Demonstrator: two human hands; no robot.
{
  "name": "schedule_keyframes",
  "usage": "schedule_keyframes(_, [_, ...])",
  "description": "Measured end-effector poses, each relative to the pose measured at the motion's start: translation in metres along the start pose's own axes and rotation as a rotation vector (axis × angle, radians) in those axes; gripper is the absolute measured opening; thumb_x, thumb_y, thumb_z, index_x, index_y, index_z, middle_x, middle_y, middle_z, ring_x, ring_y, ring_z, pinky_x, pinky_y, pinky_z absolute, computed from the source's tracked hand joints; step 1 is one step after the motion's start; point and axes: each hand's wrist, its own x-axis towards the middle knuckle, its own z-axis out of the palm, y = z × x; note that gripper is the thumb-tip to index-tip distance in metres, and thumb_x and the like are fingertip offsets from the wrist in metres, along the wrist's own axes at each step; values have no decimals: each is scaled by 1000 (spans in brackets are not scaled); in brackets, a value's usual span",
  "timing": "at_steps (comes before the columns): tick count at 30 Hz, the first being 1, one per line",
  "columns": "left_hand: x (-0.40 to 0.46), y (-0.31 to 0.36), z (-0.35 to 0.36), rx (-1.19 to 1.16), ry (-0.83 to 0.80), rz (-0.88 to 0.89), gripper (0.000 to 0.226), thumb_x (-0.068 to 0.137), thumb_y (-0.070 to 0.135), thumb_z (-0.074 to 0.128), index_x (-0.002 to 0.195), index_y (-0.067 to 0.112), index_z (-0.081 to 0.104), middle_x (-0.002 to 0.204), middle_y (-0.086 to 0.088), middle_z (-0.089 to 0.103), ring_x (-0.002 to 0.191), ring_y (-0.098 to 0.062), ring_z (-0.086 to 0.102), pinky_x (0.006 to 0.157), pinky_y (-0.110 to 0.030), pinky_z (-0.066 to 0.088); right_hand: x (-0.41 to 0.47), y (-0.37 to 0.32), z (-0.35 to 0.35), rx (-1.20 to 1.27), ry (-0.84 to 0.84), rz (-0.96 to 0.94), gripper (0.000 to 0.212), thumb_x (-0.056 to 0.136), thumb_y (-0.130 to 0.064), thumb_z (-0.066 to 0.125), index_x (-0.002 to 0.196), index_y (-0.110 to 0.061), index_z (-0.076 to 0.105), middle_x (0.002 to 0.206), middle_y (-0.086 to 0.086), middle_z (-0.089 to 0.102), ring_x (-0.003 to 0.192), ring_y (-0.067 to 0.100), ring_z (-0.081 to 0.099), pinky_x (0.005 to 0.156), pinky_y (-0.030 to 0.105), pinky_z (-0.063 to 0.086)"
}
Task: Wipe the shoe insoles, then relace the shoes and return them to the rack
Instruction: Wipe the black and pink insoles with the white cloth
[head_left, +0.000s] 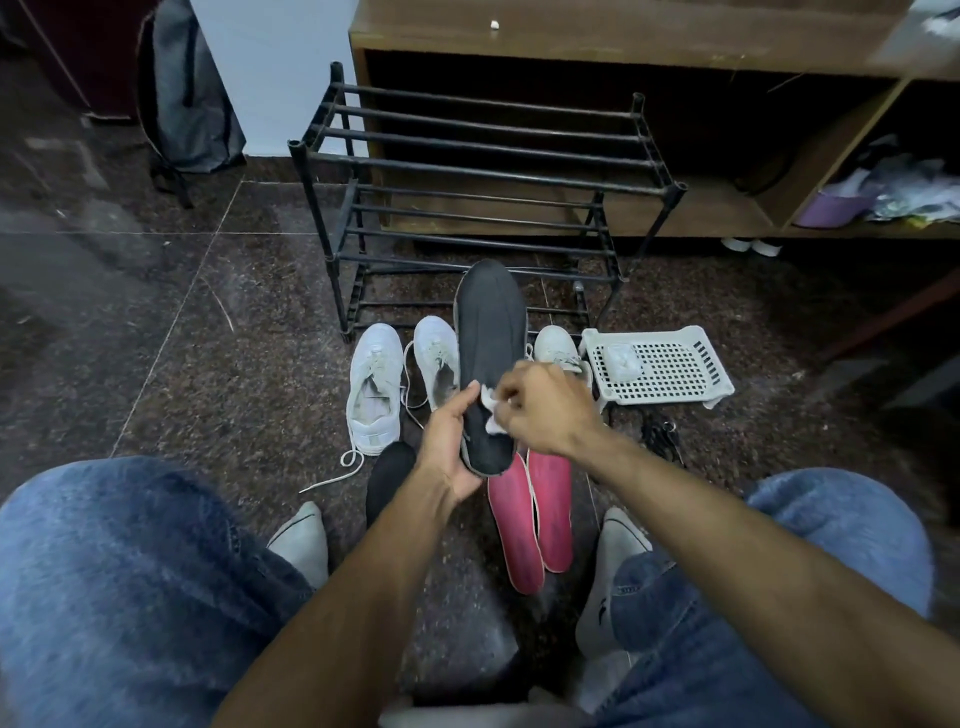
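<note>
Dark insole (488, 332), held upright before the black rack (467, 171); heel end gripped in the left hand (447, 447), thumb along its near edge. Right hand (540, 405), fingers curled, pinching a white wipe (491, 410) against the insole face; most of the wipe hidden under the knuckles. Third white shoe (558, 353) largely covered by the insole and right hand; two white shoes (374, 389) in full view to its left, laces loose. Second dark insole (387, 478) partly behind the left forearm. Two pink insoles (540, 514) flat on the floor, tops cut off by the hands. White perforated tray (670, 364) beside the shoes, small blurred contents. Dark speckled stone floor (208, 364); wooden cabinet (623, 41) behind the rack.
</note>
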Motion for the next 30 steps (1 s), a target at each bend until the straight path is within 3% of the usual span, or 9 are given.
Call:
schedule_keyframes(3, [-3, 2, 1, -24, -6, 47, 35, 97, 24, 50, 124, 4, 61, 95, -14, 72, 78, -27, 70, 71, -37, 60, 11, 4, -8, 622, 91, 247, 13, 80, -10, 65, 71, -19, 69, 66, -2, 67, 57, 14, 60, 58, 30, 51])
schedule_keyframes(6, [-5, 3, 1, -45, -44, 50, 42, 98, 29, 47, 128, 3, 59, 98, -18, 68, 75, -30, 67, 64, -34, 57, 7, 4, -12, 945, -4, 297, 20, 84, 7, 54, 76, -10, 60, 52, 2, 57, 36, 14, 52, 35, 19, 34])
schedule_keyframes(13, [-5, 1, 4, -14, -84, 13, 54, 99, 44, 38, 119, -1, 60, 83, -23, 63, 63, -33, 60, 64, -36, 54, 2, 12, -1, 1131, -196, 232, 9, 95, -1, 50, 102, -7, 52, 87, 29, 69, 33, 16, 49, 33, 16, 28])
schedule_keyframes(16, [-3, 1, 0, -56, -34, 18, 50, 99, 41, 46, 129, 4, 60, 117, -21, 65, 95, -34, 64, 91, -45, 51, 3, 13, 1, 1006, -143, 230, 8, 94, -2, 52, 95, -9, 57, 62, 10, 60, 31, 9, 37, 35, 17, 26])
schedule_keyframes(19, [-3, 2, 2, -60, -11, 14, 44, 98, 39, 48, 117, 5, 69, 117, -17, 68, 99, -30, 67, 96, -43, 50, 5, 16, 9, 571, 45, 193, 9, 88, -19, 64, 80, -22, 64, 45, -11, 48, 39, 5, 41, 50, 25, 33])
schedule_keyframes(22, [-1, 3, 3, -67, 14, 17, 49, 94, 40, 55, 131, 8, 60, 126, -16, 64, 100, -31, 66, 89, -45, 55, -3, 13, 8, 153, 166, 215, 5, 86, -32, 62, 91, -29, 61, 67, -12, 61, 71, 18, 59, 66, 31, 46])
schedule_keyframes(24, [-2, 3, 4, -77, 2, 21, 50, 94, 41, 53, 132, 8, 59, 118, -15, 67, 92, -29, 68, 80, -42, 58, -7, 14, 9, 171, 250, 150, 7, 88, -24, 58, 94, -28, 60, 83, -8, 67, 77, 19, 60, 70, 34, 49])
schedule_keyframes(27, [-5, 4, 5, -99, -40, 11, 50, 96, 43, 50, 130, 7, 60, 117, -15, 67, 98, -29, 66, 94, -44, 49, -11, 17, 12, 390, 363, -40, 18, 89, -19, 50, 98, -26, 64, 96, -7, 65, 75, 14, 59, 71, 38, 51])
schedule_keyframes(30, [-5, 4, 3, -80, -61, -1, 47, 97, 44, 48, 124, 9, 62, 105, -12, 70, 92, -26, 68, 83, -39, 55, -15, 16, 8, 201, 247, -247, 23, 92, -25, 54, 112, -20, 65, 104, -4, 59, 80, 17, 61, 70, 38, 51])
